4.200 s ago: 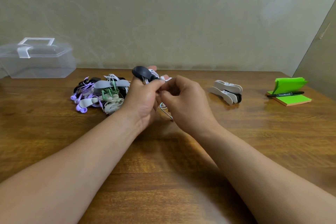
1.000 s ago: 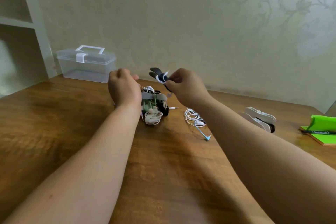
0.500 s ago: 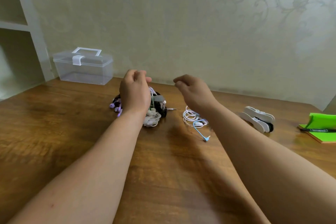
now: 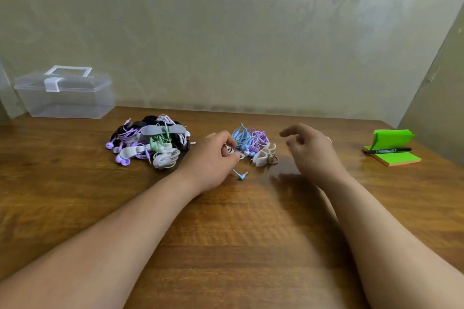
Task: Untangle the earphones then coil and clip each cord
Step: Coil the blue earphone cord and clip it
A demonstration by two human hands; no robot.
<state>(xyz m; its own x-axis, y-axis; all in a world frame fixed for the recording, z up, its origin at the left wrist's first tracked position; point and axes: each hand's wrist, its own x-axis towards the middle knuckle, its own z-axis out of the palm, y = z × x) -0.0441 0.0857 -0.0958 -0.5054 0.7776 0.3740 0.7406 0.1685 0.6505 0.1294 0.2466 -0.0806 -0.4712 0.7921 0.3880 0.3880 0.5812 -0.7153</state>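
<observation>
Head view: clipped pile [image 4: 150, 144] looks done; blue/purple tangle [image 4: 248, 138] not yet. L hand [image 4: 211, 158] pinches white cord [image 4: 233, 150], R hand [image 4: 311, 150] loose, holds nothing.

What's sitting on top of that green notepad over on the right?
A black marker lies across the green notepad, and its top sheets are curled up behind the marker. Anything under the pad or beneath the curled sheets is covered.
</observation>
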